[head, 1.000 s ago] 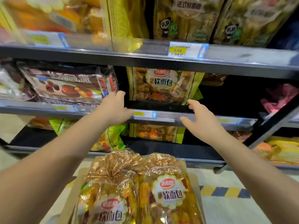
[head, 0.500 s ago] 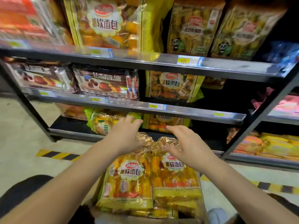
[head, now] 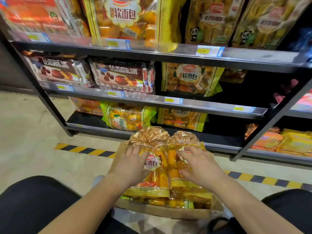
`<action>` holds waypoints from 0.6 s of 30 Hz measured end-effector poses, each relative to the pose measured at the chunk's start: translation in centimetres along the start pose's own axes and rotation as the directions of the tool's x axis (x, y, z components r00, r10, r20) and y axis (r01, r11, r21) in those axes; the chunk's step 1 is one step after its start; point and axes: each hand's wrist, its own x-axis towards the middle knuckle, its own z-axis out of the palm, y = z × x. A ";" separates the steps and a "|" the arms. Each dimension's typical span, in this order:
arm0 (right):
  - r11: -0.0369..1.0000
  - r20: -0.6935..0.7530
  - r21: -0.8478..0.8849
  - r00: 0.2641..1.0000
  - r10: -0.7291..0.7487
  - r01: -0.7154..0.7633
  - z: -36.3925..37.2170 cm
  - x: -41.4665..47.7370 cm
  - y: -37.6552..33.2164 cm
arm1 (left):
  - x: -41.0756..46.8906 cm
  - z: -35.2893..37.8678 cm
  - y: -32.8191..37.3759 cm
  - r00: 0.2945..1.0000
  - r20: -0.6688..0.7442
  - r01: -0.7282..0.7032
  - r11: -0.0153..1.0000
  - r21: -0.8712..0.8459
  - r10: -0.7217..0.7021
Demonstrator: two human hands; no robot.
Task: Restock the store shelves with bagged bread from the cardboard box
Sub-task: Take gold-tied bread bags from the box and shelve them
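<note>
A cardboard box (head: pixel 168 212) sits on the floor between my knees, filled with yellow bagged bread. Two bags lie on top side by side: the left bag (head: pixel 152 180) and the right bag (head: pixel 185 188), both with crinkled gathered tops. My left hand (head: pixel 130 166) rests flat on the left bag, fingers spread. My right hand (head: pixel 200 168) lies on the right bag, fingers spread and slightly curled. Neither hand has closed around a bag. The dark metal shelf unit (head: pixel 211 105) stands just behind the box.
A matching bread bag (head: pixel 190 78) stands on the middle shelf, with dark empty room to its right. Chocolate pie packs (head: pixel 121 76) fill the middle shelf's left. The bottom shelf holds green-edged bags (head: pixel 125 118). Yellow-black floor tape (head: pixel 84 150) runs along the floor.
Both hands came down from the middle shelf edge onto the two top bags in the box. My view tilted down and back, showing more floor and my knees.
</note>
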 end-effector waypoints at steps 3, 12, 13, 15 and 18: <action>1.000 0.038 -0.003 0.999 0.009 -0.009 0.4 0.6 0.1 | 0.3 0.7 -0.5 0.998 0.048 0.031 0.999 -0.010 -0.031; 1.000 0.134 -0.003 0.991 -0.010 0.010 2.5 2.2 0.0 | 2.1 2.7 -1.0 0.991 0.117 0.059 0.997 0.053 -0.065; 1.000 0.138 -0.007 0.990 -0.017 0.018 2.7 2.3 0.0 | 2.2 3.0 -1.1 0.987 0.138 0.074 0.997 0.033 -0.078; 1.000 0.145 -0.009 0.989 -0.025 0.026 3.1 2.5 0.0 | 2.4 3.5 -1.3 0.973 0.194 0.135 0.989 -0.056 -0.121; 0.999 0.160 -0.012 0.987 -0.030 0.032 3.7 2.6 0.0 | 2.9 3.9 -1.7 0.954 0.247 0.235 0.936 -0.264 -0.170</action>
